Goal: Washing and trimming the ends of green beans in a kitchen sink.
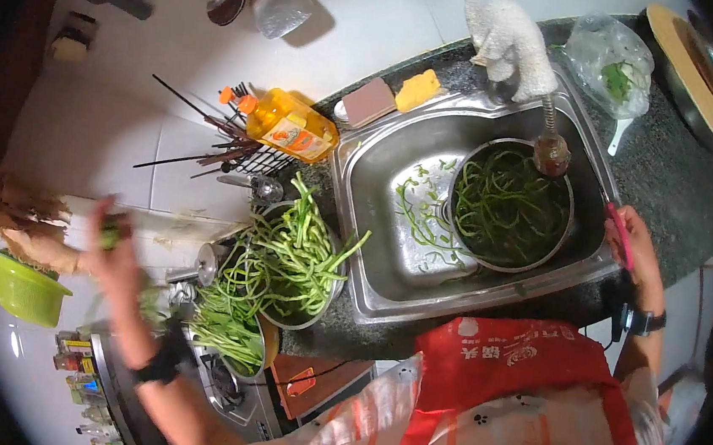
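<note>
My left hand (117, 252) is raised at the left, blurred, with a small green piece (111, 234) showing between its fingers. By the right rim of the steel sink (363, 287), my right hand (634, 243) grips a pink-handled blade (619, 233), whose exact kind is unclear. In the sink stands a round metal pot (521, 269) holding long green beans (505, 197) in water. Cut green bits (420, 222) lie on the sink floor beside it. Left of the sink, a metal bowl (300, 325) is heaped with paler long beans (309, 250). Another pan (264, 348) holds thin green stems (226, 325).
A cloth-wrapped faucet (550, 150) hangs over the pot. Behind the sink are a yellow sponge (417, 91), a brown block (370, 103) and an orange detergent bottle (295, 128). A plastic bag (605, 66) lies at the back right. A gas stove (233, 396) is at lower left.
</note>
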The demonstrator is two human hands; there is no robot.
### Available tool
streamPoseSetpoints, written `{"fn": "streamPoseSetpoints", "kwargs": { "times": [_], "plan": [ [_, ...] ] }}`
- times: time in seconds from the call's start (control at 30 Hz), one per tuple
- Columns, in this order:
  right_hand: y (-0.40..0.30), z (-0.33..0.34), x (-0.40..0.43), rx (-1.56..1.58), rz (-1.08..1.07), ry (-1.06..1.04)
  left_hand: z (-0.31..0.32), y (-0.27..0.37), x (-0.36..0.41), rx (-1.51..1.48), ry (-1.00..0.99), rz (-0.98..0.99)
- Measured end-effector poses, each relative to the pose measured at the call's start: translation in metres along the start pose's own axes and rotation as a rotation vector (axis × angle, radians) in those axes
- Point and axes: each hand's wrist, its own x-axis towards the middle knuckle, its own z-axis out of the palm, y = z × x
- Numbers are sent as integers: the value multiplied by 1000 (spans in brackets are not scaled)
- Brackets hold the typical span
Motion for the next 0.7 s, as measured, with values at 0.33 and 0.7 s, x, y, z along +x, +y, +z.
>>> {"fn": "streamPoseSetpoints", "kwargs": {
  "times": [0.33,0.7],
  "plan": [
    [9,-28,-20,-59,19,199,232,52,-107,-589,-160,-495],
    [40,-63,1,-858,-230,675,229,44,-115,-550,-299,-551]
  ]
}}
